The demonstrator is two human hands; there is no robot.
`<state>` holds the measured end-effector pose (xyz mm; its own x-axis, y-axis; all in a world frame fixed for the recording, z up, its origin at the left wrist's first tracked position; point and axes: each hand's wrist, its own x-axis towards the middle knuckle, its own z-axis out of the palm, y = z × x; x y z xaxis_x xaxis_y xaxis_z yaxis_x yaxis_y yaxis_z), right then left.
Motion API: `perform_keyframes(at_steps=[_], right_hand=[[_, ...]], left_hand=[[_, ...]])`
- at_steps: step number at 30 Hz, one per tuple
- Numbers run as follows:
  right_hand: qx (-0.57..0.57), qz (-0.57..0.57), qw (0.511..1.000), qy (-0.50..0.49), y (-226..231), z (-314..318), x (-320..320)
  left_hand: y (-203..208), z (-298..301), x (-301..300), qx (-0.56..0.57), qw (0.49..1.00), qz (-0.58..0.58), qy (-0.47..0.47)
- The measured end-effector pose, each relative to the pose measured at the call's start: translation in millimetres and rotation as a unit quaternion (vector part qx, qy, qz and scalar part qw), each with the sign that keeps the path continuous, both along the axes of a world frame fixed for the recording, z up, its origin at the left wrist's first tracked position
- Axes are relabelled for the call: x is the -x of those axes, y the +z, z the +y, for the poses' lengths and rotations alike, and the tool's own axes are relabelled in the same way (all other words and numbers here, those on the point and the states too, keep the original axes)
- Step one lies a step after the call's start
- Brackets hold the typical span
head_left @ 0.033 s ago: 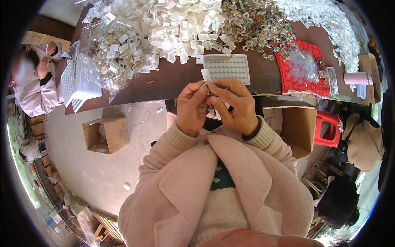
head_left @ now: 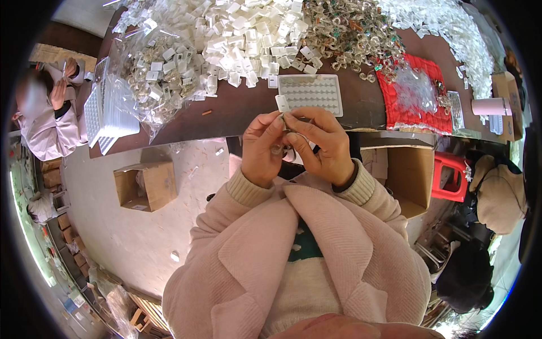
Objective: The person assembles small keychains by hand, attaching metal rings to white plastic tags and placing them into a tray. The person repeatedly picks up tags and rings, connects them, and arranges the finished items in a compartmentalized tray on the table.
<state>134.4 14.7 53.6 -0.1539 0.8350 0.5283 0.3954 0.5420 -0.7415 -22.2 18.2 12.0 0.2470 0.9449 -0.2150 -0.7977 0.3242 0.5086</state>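
Nearest the camera, two forearms in pink sleeves are rising from the lower edge and meeting above the table's near edge. The left hand (head_left: 264, 148) is pinching a small white tag (head_left: 282, 103) between thumb and fingertips; the right hand (head_left: 323, 148) is closing narrowly on a small metal piece (head_left: 289, 129) just beside it, too small to identify. Just beyond the fingers, a white compartment tray (head_left: 312, 94) is lying on the brown table (head_left: 237, 113), its cells appearing unfilled. Farther off, a heap of loose white tags (head_left: 237, 34) and a pile of clear rings (head_left: 350, 31) are waiting, so most of the work seems to remain. A red cloth (head_left: 403, 110) is lying to the right.
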Motion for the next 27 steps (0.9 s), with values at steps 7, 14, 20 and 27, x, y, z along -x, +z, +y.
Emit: perform_keyframes(at_steps=[7,14,20,27], right_hand=[[0.343,0.322,0.881,0.048,7,12,-9],[0.128,0.287,0.948,0.046,-1,10,-3],[-0.022,0.171,0.980,0.097,-5,12,-10],[-0.035,0.153,0.985,0.075,-9,11,-3]], left_hand=[[5,-4,-2,-0.017,0.998,-0.019,-0.060],[5,-4,-7,-0.017,0.995,-0.066,-0.073],[10,-9,-7,0.035,0.990,-0.117,-0.076],[9,-10,-11,0.056,0.989,-0.121,-0.060]])
